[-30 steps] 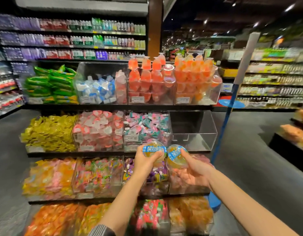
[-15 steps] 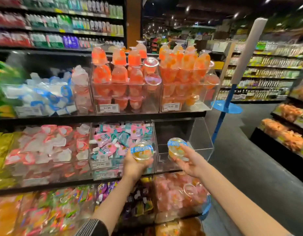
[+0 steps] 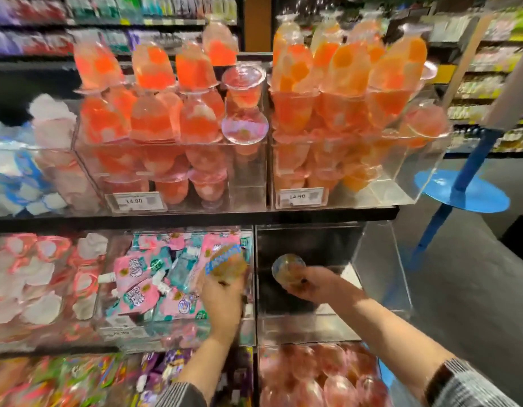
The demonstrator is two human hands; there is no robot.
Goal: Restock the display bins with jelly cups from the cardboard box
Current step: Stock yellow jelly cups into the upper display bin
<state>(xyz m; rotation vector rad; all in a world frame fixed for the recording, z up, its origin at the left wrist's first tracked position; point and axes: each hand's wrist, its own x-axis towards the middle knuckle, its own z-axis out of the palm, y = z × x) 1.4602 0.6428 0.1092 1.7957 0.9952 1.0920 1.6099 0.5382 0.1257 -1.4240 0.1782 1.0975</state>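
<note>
My left hand (image 3: 222, 301) grips a yellow jelly cup with a blue-and-white lid (image 3: 225, 264), held in front of the bin of pink and teal pouches (image 3: 154, 277). My right hand (image 3: 316, 284) holds a second yellow jelly cup (image 3: 288, 267) and reaches into the clear acrylic bin (image 3: 380, 277) on the middle shelf's right end. That bin holds nothing else that I can see. The cardboard box is out of view.
Above, two clear bins hold stacked red jelly cups (image 3: 166, 127) and orange jelly cups (image 3: 342, 113), with price tags (image 3: 135, 201) in front. Pink cups (image 3: 319, 374) fill the bin below. A blue pole with a round disc (image 3: 463, 190) stands at the right by the aisle floor.
The view has closed in on the shelf. My right hand has pushed its cup forward into the clear right bin; my left hand has kept its cup beside the pouch bin.
</note>
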